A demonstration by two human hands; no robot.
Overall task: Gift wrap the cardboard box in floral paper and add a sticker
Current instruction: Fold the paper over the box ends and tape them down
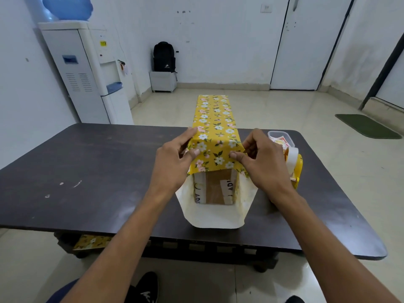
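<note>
Left grip (175, 160) and right grip (262, 162) pinch floral paper (216, 123) atop cardboard box (215, 186).

yellow floral paper (215, 127), brown cardboard box (215, 186), dark table (87, 171)

I take this for a plain office or break room. Far beyond the left hand (175, 164) a white water dispenser (87, 73) with a blue bottle (67, 6) stands against a bare white wall (218, 40). Straight past both hands a black backpack (164, 56) sits on a small white cabinet (163, 82); beyond the right hand (262, 164) are a white door (306, 51) and a green mat (367, 125) on the pale tiled floor (284, 110).
</note>
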